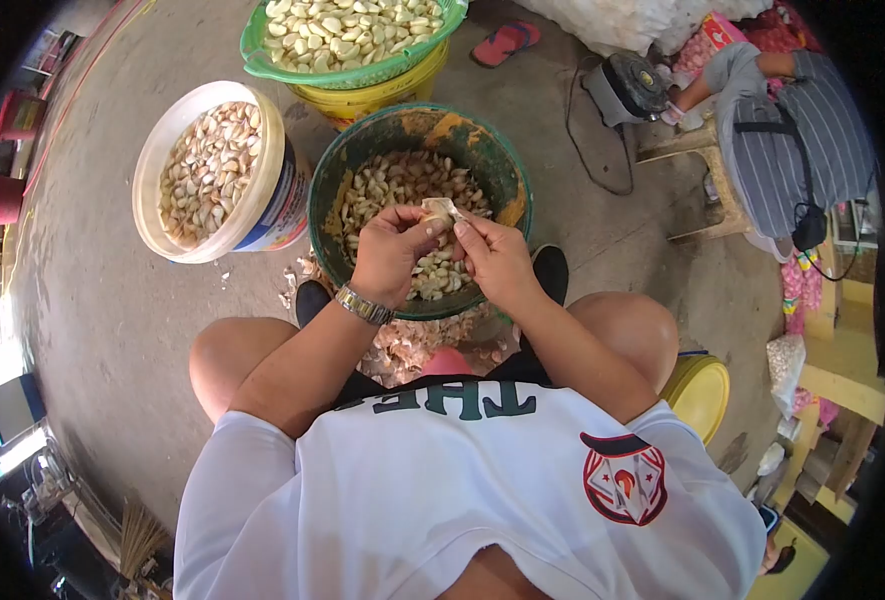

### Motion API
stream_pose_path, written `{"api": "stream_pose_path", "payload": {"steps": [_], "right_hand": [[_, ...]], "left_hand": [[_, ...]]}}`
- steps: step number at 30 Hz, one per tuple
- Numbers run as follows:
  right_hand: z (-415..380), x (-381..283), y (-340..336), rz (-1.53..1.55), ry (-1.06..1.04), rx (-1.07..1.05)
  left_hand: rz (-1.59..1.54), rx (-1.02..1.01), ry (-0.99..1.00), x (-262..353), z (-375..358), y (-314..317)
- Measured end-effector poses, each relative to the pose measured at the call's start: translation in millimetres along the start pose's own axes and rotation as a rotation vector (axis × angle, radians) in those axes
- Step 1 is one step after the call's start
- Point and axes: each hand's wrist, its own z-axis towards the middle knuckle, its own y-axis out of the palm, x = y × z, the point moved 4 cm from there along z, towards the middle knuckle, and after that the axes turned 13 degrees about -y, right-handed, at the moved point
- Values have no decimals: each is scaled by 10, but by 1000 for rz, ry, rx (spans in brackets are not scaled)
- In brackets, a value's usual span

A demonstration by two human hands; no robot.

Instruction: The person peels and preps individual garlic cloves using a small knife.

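Observation:
Over a green tub [319, 200] of garlic cloves [402, 180], my two hands meet in front of me. My left hand [394, 250] is closed, pinching a garlic clove [432, 222] between thumb and fingertips. The fingers of my right hand [497, 262] are closed on a pale flap of garlic skin [442, 206] at the clove's upper side. Unpeeled cloves fill the back of the tub; paler, peeled-looking ones lie nearer me, partly hidden by my hands. A metal watch [365, 305] is on my left wrist.
A white bucket [145, 190] of unpeeled cloves stands left. Behind is a green basket [252, 62] of peeled cloves on a yellow bucket [392, 97]. Skins [412, 345] litter the floor. At right another person [797, 140] sits near a dark appliance [627, 88] with a cord.

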Motion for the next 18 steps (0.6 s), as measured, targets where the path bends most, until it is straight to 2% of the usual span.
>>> {"api": "stream_pose_path", "payload": {"steps": [4, 7, 10, 11, 13, 16, 18], "right_hand": [[-43, -12, -1, 309, 261, 87], [-32, -15, -36, 583, 427, 72], [-41, -65, -65, 653, 473, 58], [-33, -85, -69, 573, 403, 41], [-27, -133, -54, 412, 264, 6], [-39, -99, -50, 587, 335, 11], [-43, -97, -54, 476, 264, 21]], "left_hand": [[86, 0, 20, -19, -4, -4], [116, -56, 43, 13, 14, -14], [123, -115, 63, 46, 10, -4], [123, -133, 72, 63, 10, -1], [16, -213, -34, 63, 26, -30], [-146, -253, -151, 29, 21, 9], [-175, -245, -203, 0, 44, 12]]}}
